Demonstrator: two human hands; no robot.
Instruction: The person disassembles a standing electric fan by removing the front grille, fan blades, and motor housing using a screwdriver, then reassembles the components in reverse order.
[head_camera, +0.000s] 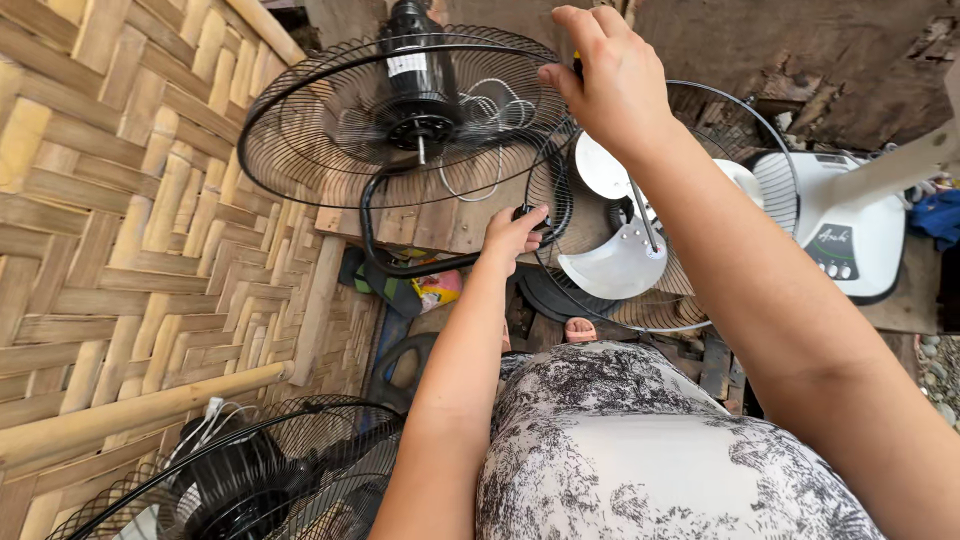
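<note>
Right hand (612, 75) closed, fingertips pinching the top rim of the wire fan guard (640, 290), held upright. Left hand (512, 235) curled around the guard's left edge, beside the black bent stand tube (385, 262). White blades (625, 262) behind the guard. Motor with rear grille (400, 115) far left; white fan base (850, 230) right; woven bamboo wall (130, 220) left.

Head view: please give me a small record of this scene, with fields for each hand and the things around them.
left hand: grips the lower rim of the wire guard, fingers closed on it
right hand: raised at the guard's top, fingers pinched on something small, too hidden to identify
fan motor with rear guard: black, shaft bare, on a curved black stand
white blades: behind the held guard
white fan base: at the right, with buttons
second black fan: lower left
wall: woven bamboo, left side
</note>
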